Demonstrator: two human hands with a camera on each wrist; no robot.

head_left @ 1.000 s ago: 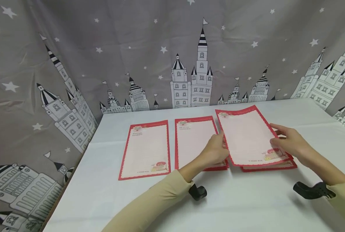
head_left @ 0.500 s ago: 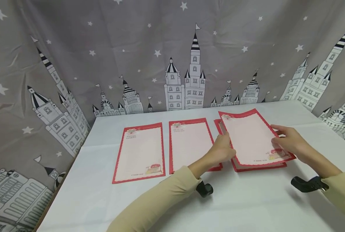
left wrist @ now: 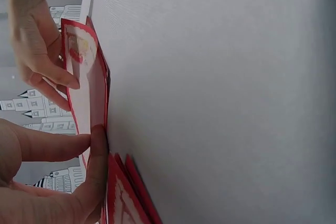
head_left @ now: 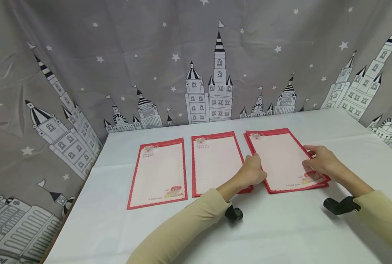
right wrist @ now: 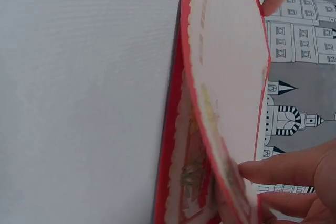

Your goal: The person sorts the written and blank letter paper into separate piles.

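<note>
A sheet of red-bordered letter paper [head_left: 278,161] lies over another like it at the right of the row, slightly offset. My left hand [head_left: 252,170] pinches its left edge between thumb and finger. On the opposite side my right hand [head_left: 324,160] pinches the right edge near the lower corner. In the right wrist view the top sheet [right wrist: 231,51] bows up from the lower sheet [right wrist: 178,166], which shows beneath it. Flowers decorate the sheet's top left corner, and a red and yellow picture its lower right.
Left of the hands lie a middle pile of the same letter paper [head_left: 215,161] and, further left, another letter paper sheet [head_left: 159,172], both with small writing at the top. A white-covered table [head_left: 281,227] bears them all. A grey castle-print curtain [head_left: 150,44] hangs behind.
Both hands have lowered the raised sheet onto the one beneath, and their edges now nearly line up. The left hand has shifted slightly right, off the middle pile. The head view has turned slightly.
</note>
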